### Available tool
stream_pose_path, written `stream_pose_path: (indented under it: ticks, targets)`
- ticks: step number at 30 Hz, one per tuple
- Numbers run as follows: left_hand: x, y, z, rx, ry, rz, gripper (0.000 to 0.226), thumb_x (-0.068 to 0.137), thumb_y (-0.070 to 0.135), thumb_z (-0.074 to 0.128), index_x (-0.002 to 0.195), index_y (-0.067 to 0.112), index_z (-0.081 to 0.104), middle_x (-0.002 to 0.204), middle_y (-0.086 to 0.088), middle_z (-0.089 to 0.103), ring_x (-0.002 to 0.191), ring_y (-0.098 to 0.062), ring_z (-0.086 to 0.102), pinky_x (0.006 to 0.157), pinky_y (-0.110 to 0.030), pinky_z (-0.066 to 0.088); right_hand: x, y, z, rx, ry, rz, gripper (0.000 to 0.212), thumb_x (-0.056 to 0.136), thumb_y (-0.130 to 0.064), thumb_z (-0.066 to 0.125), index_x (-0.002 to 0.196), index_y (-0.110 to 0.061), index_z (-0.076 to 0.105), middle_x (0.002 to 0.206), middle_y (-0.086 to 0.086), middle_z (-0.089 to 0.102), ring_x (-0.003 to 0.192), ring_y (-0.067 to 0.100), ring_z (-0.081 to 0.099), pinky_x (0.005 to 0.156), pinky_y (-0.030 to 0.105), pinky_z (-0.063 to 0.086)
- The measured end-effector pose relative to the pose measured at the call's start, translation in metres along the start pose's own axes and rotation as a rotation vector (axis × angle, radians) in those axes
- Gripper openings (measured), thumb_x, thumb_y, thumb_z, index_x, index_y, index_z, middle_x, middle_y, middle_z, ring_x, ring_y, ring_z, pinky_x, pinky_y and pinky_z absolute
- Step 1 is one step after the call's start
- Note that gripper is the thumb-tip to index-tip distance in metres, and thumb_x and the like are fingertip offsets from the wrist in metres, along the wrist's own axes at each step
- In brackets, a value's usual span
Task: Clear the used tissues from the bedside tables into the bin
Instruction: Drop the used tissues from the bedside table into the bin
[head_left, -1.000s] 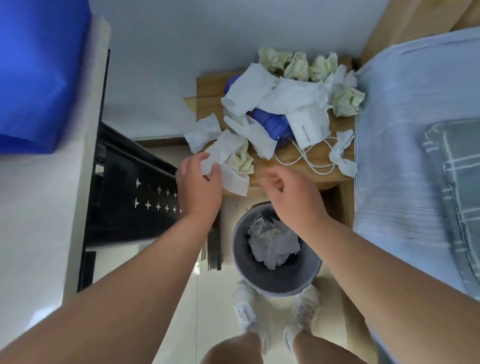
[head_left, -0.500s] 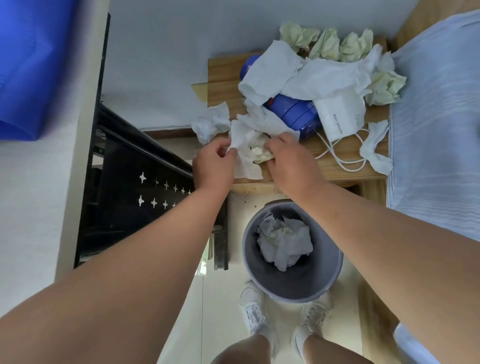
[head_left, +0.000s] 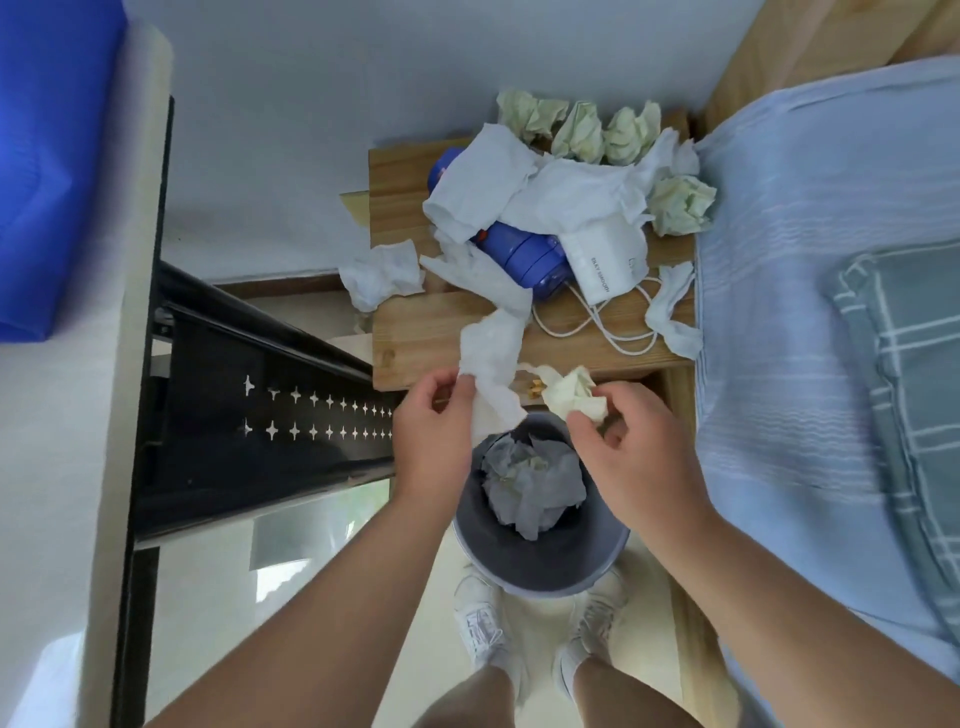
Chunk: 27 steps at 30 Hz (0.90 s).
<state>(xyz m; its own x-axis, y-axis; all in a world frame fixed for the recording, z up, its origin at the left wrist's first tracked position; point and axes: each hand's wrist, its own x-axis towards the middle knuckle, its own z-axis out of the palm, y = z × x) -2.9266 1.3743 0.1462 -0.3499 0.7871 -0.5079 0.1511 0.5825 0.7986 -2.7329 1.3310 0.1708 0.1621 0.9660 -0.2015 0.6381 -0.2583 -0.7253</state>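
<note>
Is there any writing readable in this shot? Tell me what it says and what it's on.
"SILKY SMOOTH" (seen upside down, slightly blurred): on the white packet lying on the bedside table.
Small mark near that packet's edge: too blurred to read.
Nothing else in view carries readable text.

A bedroom in a home: a bed with a pale blue striped sheet and a checked pillow meets a wooden headboard. A small wooden bedside table stands just beside it against the white wall, and a grey bin sits on the floor.
</note>
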Motion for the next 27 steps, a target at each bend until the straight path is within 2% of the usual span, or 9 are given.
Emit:
stream_pose_path:
  ticks: [4, 6, 9, 13, 16, 19, 22, 25, 27]
  targets:
    - [-0.026, -0.052, 0.007, 0.086, -0.051, -0.084, 0.012, 0.1, 0.037, 0.067, 0.092, 0.045, 0.071, 0.092, 0.03, 0.075, 0.082, 0.008, 0.071, 0.066, -0.018, 0.054, -0.039, 0.042, 0.012, 0.012, -0.034, 0.206, 0.011, 0.092, -0.036, 0.063, 0.089, -0.026, 0.06, 0.074, -0.008, 0.057, 0.066, 0.01, 0.057, 0.052, 0.027, 0.039]
    - [-0.032, -0.079, 0.01, 0.179, -0.065, -0.102, 0.018, 0.1, 0.036, 0.068, 0.085, 0.047, 0.068, 0.086, 0.038, 0.071, 0.079, 0.015, 0.066, 0.062, -0.014, 0.051, -0.052, 0.061, 0.024, -0.007, -0.091, 0.31, 0.014, 0.093, -0.038, 0.061, 0.092, -0.024, 0.061, 0.074, -0.008, 0.056, 0.068, 0.006, 0.056, 0.053, 0.022, 0.038]
    - [-0.032, -0.115, 0.017, 0.304, -0.103, -0.154, 0.014, 0.098, 0.038, 0.071, 0.085, 0.043, 0.068, 0.083, 0.026, 0.071, 0.081, 0.005, 0.067, 0.066, -0.021, 0.051, -0.06, 0.088, 0.043, -0.05, -0.163, 0.427, 0.014, 0.093, -0.039, 0.058, 0.083, -0.03, 0.057, 0.077, -0.008, 0.059, 0.069, 0.003, 0.057, 0.053, 0.022, 0.036]
    - [-0.028, -0.149, 0.021, 0.472, -0.21, -0.189, 0.007, 0.095, 0.04, 0.072, 0.1, 0.035, 0.072, 0.09, 0.02, 0.072, 0.081, -0.002, 0.067, 0.054, -0.017, 0.049, -0.058, 0.114, 0.066, -0.118, -0.235, 0.512, 0.019, 0.092, -0.032, 0.058, 0.075, -0.026, 0.052, 0.072, -0.006, 0.058, 0.067, 0.005, 0.055, 0.052, 0.025, 0.035]
    - [-0.023, -0.165, 0.019, 0.581, -0.23, -0.219, 0.012, 0.095, 0.04, 0.07, 0.105, 0.034, 0.075, 0.096, 0.017, 0.075, 0.089, -0.011, 0.071, 0.076, -0.03, 0.058, -0.056, 0.128, 0.076, -0.122, -0.251, 0.564, 0.031, 0.091, -0.029, 0.059, 0.066, -0.031, 0.042, 0.064, -0.007, 0.053, 0.061, 0.006, 0.053, 0.049, 0.024, 0.032]
    - [-0.018, -0.171, 0.016, 0.632, -0.269, -0.251, 0.028, 0.096, 0.039, 0.069, 0.122, 0.029, 0.072, 0.113, 0.009, 0.078, 0.091, -0.015, 0.069, 0.084, -0.033, 0.057, -0.055, 0.134, 0.074, -0.125, -0.329, 0.594, 0.006, 0.09, -0.034, 0.062, 0.089, -0.028, 0.06, 0.085, -0.004, 0.068, 0.074, 0.015, 0.062, 0.057, 0.026, 0.042]
    - [-0.02, -0.165, 0.011, 0.649, -0.38, -0.258, 0.05, 0.097, 0.044, 0.067, 0.144, 0.028, 0.059, 0.136, 0.002, 0.069, 0.105, -0.016, 0.069, 0.083, -0.03, 0.05, -0.053, 0.133, 0.067, -0.097, -0.406, 0.642, 0.066, 0.088, -0.046, 0.067, 0.144, -0.018, 0.05, 0.135, 0.008, 0.064, 0.111, 0.027, 0.065, 0.081, 0.034, 0.048]
    - [-0.026, -0.144, 0.007, 0.586, -0.375, -0.217, 0.045, 0.1, 0.045, 0.063, 0.142, 0.029, 0.061, 0.137, 0.004, 0.069, 0.11, -0.015, 0.063, 0.087, -0.031, 0.046, -0.049, 0.119, 0.054, -0.07, -0.394, 0.617, 0.061, 0.088, -0.049, 0.067, 0.141, -0.022, 0.052, 0.133, 0.006, 0.066, 0.094, 0.019, 0.057, 0.077, 0.033, 0.044]
    - [-0.027, -0.12, 0.004, 0.539, -0.321, -0.152, 0.029, 0.101, 0.046, 0.06, 0.127, 0.035, 0.068, 0.126, 0.007, 0.074, 0.105, -0.013, 0.067, 0.086, -0.034, 0.051, -0.044, 0.106, 0.044, -0.073, -0.377, 0.581, 0.051, 0.091, -0.045, 0.064, 0.137, -0.024, 0.056, 0.13, 0.001, 0.067, 0.097, 0.019, 0.059, 0.079, 0.033, 0.043]
